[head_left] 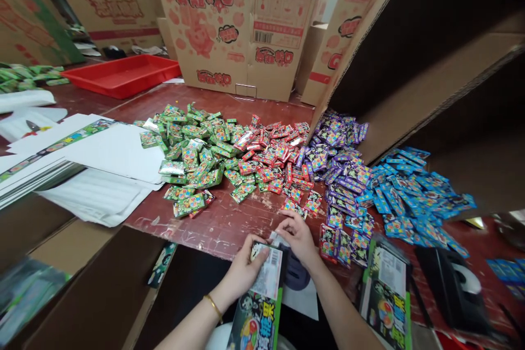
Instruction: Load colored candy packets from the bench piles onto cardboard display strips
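Observation:
My left hand is closed round the upper end of a black and green candy box with a white label, its thumb lying on the front. Beside that end, my right hand has its fingers bent and pinched together. A pale edge shows at those fingertips, but I cannot tell what they hold. Behind the box hangs a white sheet. Just beyond my hands lie heaps of small candy packets: green packets, red packets, purple packets and blue packets.
A second candy box stands at my right, near a black tape dispenser. Stacked white sheets lie on the left. Farther back are a red tray and large cartons. An open carton leans over the right side.

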`<control>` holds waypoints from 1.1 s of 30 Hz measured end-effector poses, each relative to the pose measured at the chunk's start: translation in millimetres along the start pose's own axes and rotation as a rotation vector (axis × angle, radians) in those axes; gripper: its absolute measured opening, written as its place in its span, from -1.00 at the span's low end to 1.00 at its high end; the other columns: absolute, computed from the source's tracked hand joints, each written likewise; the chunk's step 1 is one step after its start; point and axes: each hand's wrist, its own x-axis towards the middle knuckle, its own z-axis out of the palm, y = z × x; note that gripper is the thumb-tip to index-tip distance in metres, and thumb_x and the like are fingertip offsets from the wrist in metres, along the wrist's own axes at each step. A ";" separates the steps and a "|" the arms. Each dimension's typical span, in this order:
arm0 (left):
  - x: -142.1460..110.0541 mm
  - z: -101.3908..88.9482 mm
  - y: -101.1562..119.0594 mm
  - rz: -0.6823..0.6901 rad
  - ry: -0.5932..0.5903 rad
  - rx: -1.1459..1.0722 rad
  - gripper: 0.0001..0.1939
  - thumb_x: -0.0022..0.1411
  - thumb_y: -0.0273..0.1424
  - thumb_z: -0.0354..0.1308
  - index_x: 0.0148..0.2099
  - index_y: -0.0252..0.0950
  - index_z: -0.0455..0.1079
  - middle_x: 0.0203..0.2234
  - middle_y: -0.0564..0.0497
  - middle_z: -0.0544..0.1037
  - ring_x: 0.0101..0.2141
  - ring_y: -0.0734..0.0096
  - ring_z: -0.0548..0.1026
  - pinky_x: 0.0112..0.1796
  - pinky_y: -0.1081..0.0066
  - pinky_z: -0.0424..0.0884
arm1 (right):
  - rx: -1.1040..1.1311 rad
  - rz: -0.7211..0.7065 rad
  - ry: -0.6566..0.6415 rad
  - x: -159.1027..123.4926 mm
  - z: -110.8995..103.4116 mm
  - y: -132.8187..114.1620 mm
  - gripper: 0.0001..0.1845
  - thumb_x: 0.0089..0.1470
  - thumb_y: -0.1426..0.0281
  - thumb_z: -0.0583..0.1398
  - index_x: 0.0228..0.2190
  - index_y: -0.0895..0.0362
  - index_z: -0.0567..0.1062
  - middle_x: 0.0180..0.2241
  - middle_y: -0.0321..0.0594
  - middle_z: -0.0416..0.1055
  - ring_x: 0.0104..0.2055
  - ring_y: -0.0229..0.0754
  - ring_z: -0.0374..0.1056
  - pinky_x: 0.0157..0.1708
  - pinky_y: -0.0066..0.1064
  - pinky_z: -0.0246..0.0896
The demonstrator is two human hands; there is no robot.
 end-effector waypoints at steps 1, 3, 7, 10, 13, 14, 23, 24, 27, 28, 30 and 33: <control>0.0 0.3 0.5 0.001 0.001 -0.003 -0.78 0.22 -0.20 0.07 -0.19 -0.22 0.22 -0.16 -0.06 0.50 -0.21 0.23 0.46 -0.19 0.33 0.33 | 0.009 0.006 0.009 -0.4 -1.6 0.6 -0.58 -0.07 0.43 0.22 -0.12 0.12 0.28 -0.51 -0.36 0.40 -0.46 -0.21 0.35 -0.40 -0.39 0.22; -0.1 0.6 1.1 0.001 -0.001 -0.008 -0.78 0.22 -0.20 0.08 -0.20 -0.22 0.22 -0.11 -0.08 0.49 -0.18 0.22 0.46 -0.16 0.32 0.33 | 0.013 0.012 0.026 -1.2 -3.2 1.5 -0.57 -0.08 0.42 0.24 -0.13 0.13 0.27 -0.52 -0.36 0.41 -0.46 -0.20 0.35 -0.40 -0.38 0.22; -0.6 1.1 1.2 -0.003 -0.002 -0.020 -0.78 0.21 -0.19 0.09 -0.22 -0.22 0.23 -0.06 -0.13 0.48 -0.19 0.19 0.48 -0.19 0.29 0.35 | -0.014 -0.013 0.103 -4.2 -2.8 -1.0 -0.53 -0.11 0.43 0.26 -0.12 0.13 0.27 -0.54 -0.36 0.44 -0.42 -0.16 0.36 -0.27 -0.29 0.22; -0.7 1.8 2.4 -0.001 0.005 -0.032 -0.78 0.19 -0.19 0.10 -0.24 -0.22 0.24 -0.07 -0.14 0.49 -0.14 0.16 0.47 -0.15 0.27 0.34 | -0.011 -0.028 0.178 -7.4 -4.9 -12.0 -0.58 -0.09 0.41 0.26 -0.16 0.10 0.27 -0.53 -0.35 0.45 -0.41 -0.14 0.37 -0.25 -0.26 0.22; -1.7 2.3 6.4 0.009 0.014 -0.041 -0.78 0.19 -0.19 0.11 -0.26 -0.22 0.25 -0.11 -0.11 0.51 -0.10 0.17 0.45 -0.11 0.28 0.32 | 0.047 -0.024 0.239 -12.3 -7.6 -32.7 -0.56 -0.05 0.35 0.26 -0.14 0.09 0.22 -0.49 -0.33 0.46 -0.41 -0.15 0.38 -0.30 -0.27 0.26; -2.7 2.3 8.6 0.015 0.016 -0.042 -0.78 0.18 -0.19 0.12 -0.25 -0.22 0.25 -0.14 -0.09 0.51 -0.13 0.19 0.45 -0.14 0.30 0.33 | 0.094 -0.010 0.233 -14.6 -7.5 -41.0 -0.52 -0.05 0.34 0.27 -0.11 0.08 0.20 -0.47 -0.32 0.46 -0.40 -0.15 0.39 -0.30 -0.28 0.26; -22.9 2.9 44.5 0.101 0.064 -0.006 -0.75 0.13 -0.32 0.22 -0.22 -0.19 0.20 -0.44 0.15 0.37 -0.40 0.42 0.35 -0.34 0.47 0.31 | 0.307 0.122 -0.028 -33.4 8.4 -92.0 -0.39 -0.16 0.44 0.35 -0.08 0.07 0.22 -0.49 -0.37 0.46 -0.43 -0.22 0.37 -0.36 -0.38 0.22; -24.4 3.7 48.0 0.101 0.054 -0.003 -0.76 0.14 -0.32 0.22 -0.23 -0.19 0.20 -0.45 0.15 0.37 -0.40 0.43 0.34 -0.35 0.48 0.30 | 0.298 0.121 -0.045 -33.8 8.7 -94.3 -0.39 -0.16 0.44 0.34 -0.07 0.07 0.22 -0.49 -0.37 0.46 -0.43 -0.22 0.37 -0.36 -0.38 0.22; -26.2 5.7 53.4 0.117 0.028 0.009 -0.79 0.15 -0.33 0.21 -0.25 -0.20 0.20 -0.45 0.15 0.35 -0.40 0.43 0.32 -0.35 0.49 0.28 | 0.280 0.113 -0.101 -34.7 7.5 -99.7 -0.39 -0.15 0.45 0.34 -0.08 0.07 0.22 -0.48 -0.37 0.46 -0.42 -0.22 0.37 -0.36 -0.37 0.21; -26.3 6.0 53.5 0.127 0.023 0.015 -0.79 0.15 -0.34 0.21 -0.26 -0.20 0.21 -0.45 0.15 0.34 -0.39 0.43 0.32 -0.35 0.50 0.28 | 0.274 0.109 -0.114 -35.1 6.7 -101.2 -0.40 -0.15 0.45 0.34 -0.08 0.07 0.22 -0.48 -0.37 0.46 -0.42 -0.22 0.37 -0.35 -0.37 0.21; -26.2 6.3 52.3 0.138 0.017 0.027 -0.80 0.15 -0.34 0.20 -0.26 -0.20 0.21 -0.45 0.15 0.33 -0.39 0.43 0.31 -0.36 0.50 0.27 | 0.255 0.102 -0.128 -36.4 5.6 -103.3 -0.41 -0.16 0.44 0.33 -0.09 0.07 0.22 -0.47 -0.37 0.46 -0.42 -0.22 0.38 -0.36 -0.37 0.21; -26.2 6.1 49.9 0.137 0.012 0.051 -0.80 0.15 -0.34 0.20 -0.25 -0.19 0.21 -0.46 0.15 0.32 -0.41 0.42 0.30 -0.37 0.49 0.26 | 0.225 0.097 -0.116 -38.8 6.1 -103.7 -0.43 -0.17 0.43 0.33 -0.11 0.07 0.23 -0.48 -0.37 0.45 -0.43 -0.21 0.38 -0.38 -0.36 0.22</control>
